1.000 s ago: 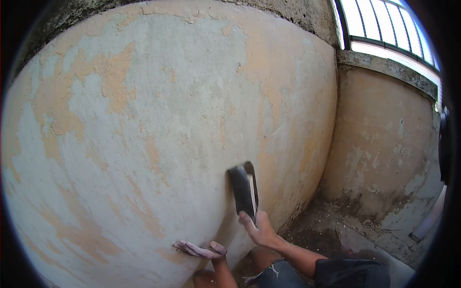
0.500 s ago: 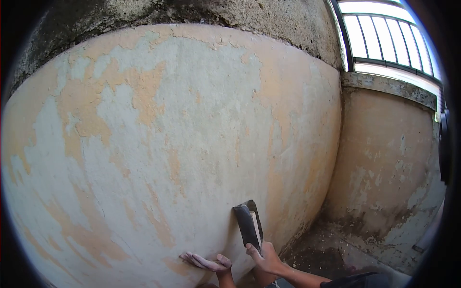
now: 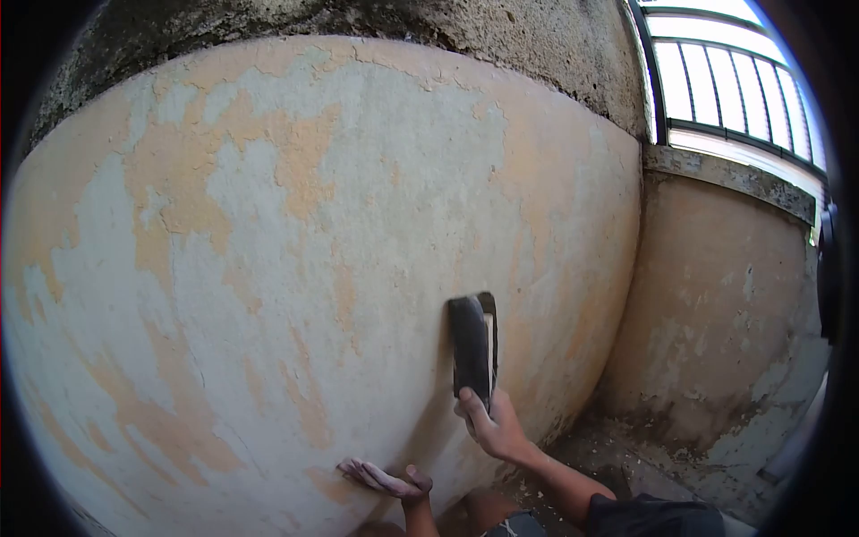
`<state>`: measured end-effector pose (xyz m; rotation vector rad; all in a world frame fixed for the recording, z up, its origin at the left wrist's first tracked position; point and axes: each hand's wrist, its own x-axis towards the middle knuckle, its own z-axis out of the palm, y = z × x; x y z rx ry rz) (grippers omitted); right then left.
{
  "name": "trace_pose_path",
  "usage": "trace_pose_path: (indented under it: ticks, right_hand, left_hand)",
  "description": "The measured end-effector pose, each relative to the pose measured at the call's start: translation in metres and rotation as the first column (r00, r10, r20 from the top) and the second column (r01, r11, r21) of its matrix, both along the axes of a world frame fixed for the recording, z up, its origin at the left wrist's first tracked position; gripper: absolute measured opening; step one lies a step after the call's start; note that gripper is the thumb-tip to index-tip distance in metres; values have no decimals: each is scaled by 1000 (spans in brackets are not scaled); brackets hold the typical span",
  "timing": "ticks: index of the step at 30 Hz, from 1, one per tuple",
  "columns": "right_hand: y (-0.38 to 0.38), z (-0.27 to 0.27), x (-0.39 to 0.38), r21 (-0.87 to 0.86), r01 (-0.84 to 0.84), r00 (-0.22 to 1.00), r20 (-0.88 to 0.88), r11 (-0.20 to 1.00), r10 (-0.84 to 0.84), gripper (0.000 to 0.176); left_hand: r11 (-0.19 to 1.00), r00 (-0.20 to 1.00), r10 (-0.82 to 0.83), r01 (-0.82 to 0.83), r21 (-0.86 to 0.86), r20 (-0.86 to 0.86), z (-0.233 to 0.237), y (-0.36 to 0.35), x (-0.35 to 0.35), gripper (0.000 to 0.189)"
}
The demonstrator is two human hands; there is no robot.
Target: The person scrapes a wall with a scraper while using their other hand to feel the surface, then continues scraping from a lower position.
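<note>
In the lower middle of the head view, my right hand [image 3: 494, 426] is wrapped round the lower end of a dark, flat tool [image 3: 471, 347] with a pale strip along its side. The tool stands nearly upright, its upper end close to or against the peeling wall [image 3: 403, 224]; exact contact is unclear. Pale dust coats my left hand [image 3: 385, 481], which is held low near the wall with its palm turned up and fingers stretched out. I see nothing in it.
Rough, dark-stained concrete [image 3: 376, 20] runs above the painted wall. At the right a lower wall [image 3: 716, 304] meets it at a corner, with a metal railing [image 3: 729, 85] above. Debris dots the floor [image 3: 617, 456]. My knees show at the bottom edge.
My right hand has moved up along the wall with the tool, which is now more upright. My left hand stays low, nearly in place. The view has shifted slightly.
</note>
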<state>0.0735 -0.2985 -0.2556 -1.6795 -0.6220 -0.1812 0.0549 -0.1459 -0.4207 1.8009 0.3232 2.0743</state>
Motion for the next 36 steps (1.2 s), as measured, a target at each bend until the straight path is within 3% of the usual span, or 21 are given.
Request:
trace_pose_path:
  ticks: [3,6,9,10,13,16,18,23,25,29,31,36]
  right_hand:
    - [0,-8,1,16,-8,1000,9,1000,8,40]
    - [-4,-77,-30,-26,100,994,42,995,-99,34]
    - [-6,-58,-31,-39,115,992,61,993,-112,33]
    - [-6,-40,-21,-53,111,989,106,992,-105,44]
    - [-6,-7,-2,-100,24,999,22,995,-22,43]
    - [3,-39,-17,-101,119,991,78,988,-111,35]
    - [12,-87,-35,51,128,978,159,991,-134,34]
    - [-1,-1,-7,-149,145,980,155,978,-122,35]
    - [4,23,4,11,23,997,71,1000,-24,36]
    - [5,-61,-27,-72,122,974,200,990,-106,29]
    - [4,-82,-38,-30,105,984,146,994,-99,26]
    - [10,-5,-8,-35,80,994,80,996,-77,39]
  left_hand:
    - [1000,1000,-2,2,17,4,2,1,-1,74]
    - [999,999,13,-14,29,29,2,2,2,74]
    - [999,999,26,-28,42,36,7,3,1,74]
    - [1000,1000,10,-11,23,23,4,3,1,74]
    - [999,1000,-16,16,32,-2,-3,3,1,74]
    - [1000,1000,9,-9,9,23,-2,1,0,73]
    - [999,998,31,-32,25,53,1,3,4,73]
    - [1000,1000,-7,8,-17,20,-5,1,3,73]
    - [1000,1000,-13,12,15,27,-4,3,2,73]
    - [1000,998,16,-16,-3,63,2,3,6,73]
    - [999,998,21,-24,47,63,5,4,4,74]
    - [1000,1000,-11,11,16,-1,0,0,-3,73]
